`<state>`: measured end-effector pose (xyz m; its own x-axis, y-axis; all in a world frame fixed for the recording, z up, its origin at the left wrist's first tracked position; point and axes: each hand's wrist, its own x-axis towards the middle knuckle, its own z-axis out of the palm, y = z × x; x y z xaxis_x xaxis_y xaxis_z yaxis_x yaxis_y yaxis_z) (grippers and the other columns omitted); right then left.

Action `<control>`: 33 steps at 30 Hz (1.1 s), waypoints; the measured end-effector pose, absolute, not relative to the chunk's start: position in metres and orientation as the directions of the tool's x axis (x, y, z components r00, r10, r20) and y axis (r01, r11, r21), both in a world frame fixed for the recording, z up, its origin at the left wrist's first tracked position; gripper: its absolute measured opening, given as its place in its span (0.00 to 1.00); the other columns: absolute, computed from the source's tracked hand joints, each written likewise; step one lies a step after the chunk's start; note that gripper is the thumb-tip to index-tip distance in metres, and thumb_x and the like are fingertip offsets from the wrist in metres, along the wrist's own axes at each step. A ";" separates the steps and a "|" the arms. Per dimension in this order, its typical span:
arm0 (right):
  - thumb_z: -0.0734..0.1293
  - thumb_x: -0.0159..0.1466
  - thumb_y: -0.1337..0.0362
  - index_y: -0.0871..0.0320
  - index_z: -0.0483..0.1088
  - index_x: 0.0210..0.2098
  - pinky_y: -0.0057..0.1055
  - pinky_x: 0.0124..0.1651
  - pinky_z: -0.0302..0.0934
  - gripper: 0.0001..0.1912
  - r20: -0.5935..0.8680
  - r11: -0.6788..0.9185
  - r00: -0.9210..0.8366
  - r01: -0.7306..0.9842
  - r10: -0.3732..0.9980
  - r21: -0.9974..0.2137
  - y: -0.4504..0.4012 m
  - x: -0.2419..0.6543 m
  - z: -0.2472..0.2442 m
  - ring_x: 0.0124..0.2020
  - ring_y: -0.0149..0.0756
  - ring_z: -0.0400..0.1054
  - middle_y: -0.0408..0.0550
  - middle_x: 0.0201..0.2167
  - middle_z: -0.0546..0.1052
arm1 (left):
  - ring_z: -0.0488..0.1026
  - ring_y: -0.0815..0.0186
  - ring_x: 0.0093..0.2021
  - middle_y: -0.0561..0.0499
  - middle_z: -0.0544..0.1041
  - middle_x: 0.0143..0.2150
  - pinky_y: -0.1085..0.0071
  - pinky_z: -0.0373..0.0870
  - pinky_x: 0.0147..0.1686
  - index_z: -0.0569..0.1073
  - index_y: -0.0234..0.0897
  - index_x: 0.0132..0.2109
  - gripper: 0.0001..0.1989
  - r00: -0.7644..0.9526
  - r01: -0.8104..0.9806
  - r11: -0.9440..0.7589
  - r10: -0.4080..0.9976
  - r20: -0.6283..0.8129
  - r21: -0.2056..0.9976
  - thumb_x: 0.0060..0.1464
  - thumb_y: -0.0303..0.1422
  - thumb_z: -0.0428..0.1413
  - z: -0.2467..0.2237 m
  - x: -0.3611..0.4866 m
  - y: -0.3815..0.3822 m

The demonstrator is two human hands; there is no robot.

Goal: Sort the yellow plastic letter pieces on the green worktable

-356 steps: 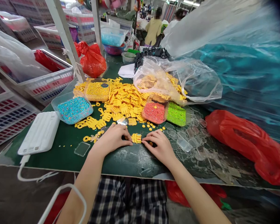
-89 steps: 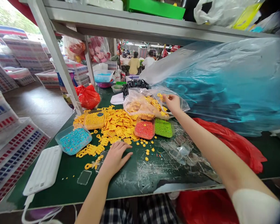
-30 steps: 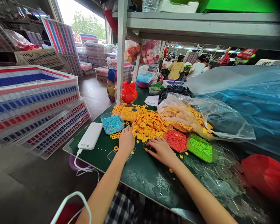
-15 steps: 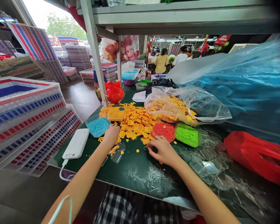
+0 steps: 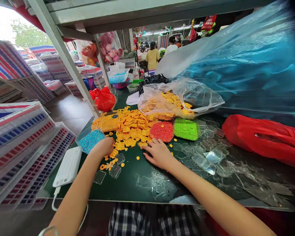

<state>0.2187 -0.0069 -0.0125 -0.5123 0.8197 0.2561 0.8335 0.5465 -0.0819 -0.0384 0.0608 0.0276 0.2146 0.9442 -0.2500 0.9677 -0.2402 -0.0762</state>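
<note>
The left hand (image 5: 103, 146) rests on the green desk (image 5: 127, 183) with its fingers curled loosely over the edge of the pile of yellow plastic pieces (image 5: 130, 128); whether it holds one of them cannot be told. Just beyond and to the outside of this hand sits the tray of blue beads (image 5: 90, 141), and farther out lies a white power bank (image 5: 68, 166). Just beneath the hand, toward the person, a few yellow rings (image 5: 107, 165) and clear plastic tiles (image 5: 115, 170) lie scattered.

The right hand (image 5: 157, 154) lies flat and spread, palm down, holding nothing, its fingertips pointing toward the yellow pile. Just ahead of its fingers stands the tray of red beads (image 5: 161, 130), with the tray of green beads (image 5: 186, 128) beside that. More clear tiles spread to the outer side of this hand, and a red bag (image 5: 265, 139) lies well beyond them.
</note>
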 end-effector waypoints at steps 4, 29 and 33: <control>0.62 0.68 0.55 0.58 0.70 0.54 0.42 0.48 0.57 0.20 0.305 0.570 -0.522 0.817 0.796 -0.090 -0.007 0.217 -0.017 0.47 0.48 0.65 0.58 0.43 0.74 | 0.75 0.59 0.34 0.46 0.78 0.30 0.72 0.66 0.31 0.74 0.35 0.29 0.06 0.191 0.976 -0.213 0.935 -0.300 -0.044 0.46 0.25 0.52 0.033 -0.038 0.063; 0.60 0.68 0.67 0.60 0.71 0.40 0.40 0.45 0.58 0.09 0.253 0.645 -0.631 0.763 0.733 0.033 0.034 0.177 0.006 0.47 0.45 0.64 0.55 0.43 0.75 | 0.68 0.73 0.22 0.54 0.73 0.29 0.79 0.63 0.19 0.67 0.37 0.41 0.22 0.049 0.176 -0.090 0.995 0.083 0.980 0.48 0.49 0.60 0.007 0.005 -0.014; 0.62 0.68 0.63 0.58 0.68 0.37 0.39 0.45 0.59 0.06 0.329 0.708 -0.638 0.686 0.696 -0.167 0.006 0.201 0.013 0.47 0.44 0.65 0.53 0.42 0.75 | 0.74 0.68 0.27 0.49 0.77 0.36 0.76 0.69 0.22 0.72 0.36 0.46 0.25 -0.073 0.193 -0.130 0.987 0.147 0.973 0.47 0.48 0.62 0.000 0.000 -0.016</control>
<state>0.2011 0.0057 0.0131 -0.6381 0.6963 0.3287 0.6863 0.7078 -0.1673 -0.0003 -0.0159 -0.0001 -0.0725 0.9865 0.1465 0.1929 -0.1303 0.9725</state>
